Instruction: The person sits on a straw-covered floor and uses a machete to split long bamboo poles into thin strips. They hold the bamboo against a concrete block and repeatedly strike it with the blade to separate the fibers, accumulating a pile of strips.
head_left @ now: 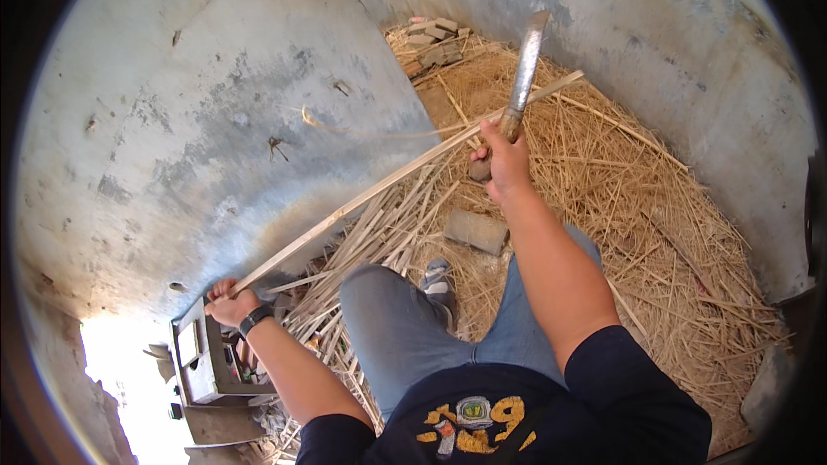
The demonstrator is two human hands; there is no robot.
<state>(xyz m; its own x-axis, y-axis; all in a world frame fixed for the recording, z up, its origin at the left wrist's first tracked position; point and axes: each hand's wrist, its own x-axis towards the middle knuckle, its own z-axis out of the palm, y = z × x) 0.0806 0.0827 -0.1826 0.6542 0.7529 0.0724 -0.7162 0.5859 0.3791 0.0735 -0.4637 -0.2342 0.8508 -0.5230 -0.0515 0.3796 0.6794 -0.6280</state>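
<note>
Daylight scene, pretty bright overall, sun hitting the straw floor (655,207) on the right side. Bottom-left corner is totally blown out, pure white glare, no detail there. Concrete wall (198,120) is evenly lit w/ soft shading, shadows darker down by the legs. Heavy fisheye: straight edges bow, black vignette round the rim. Center's sharp enough, edges go soft & a bit smeary.

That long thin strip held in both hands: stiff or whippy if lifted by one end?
Probably whippy: the strip is long and thin, spanning left hand to right hand. Likely light, and prone to splitting; a thin sliver already curls off it.
</note>
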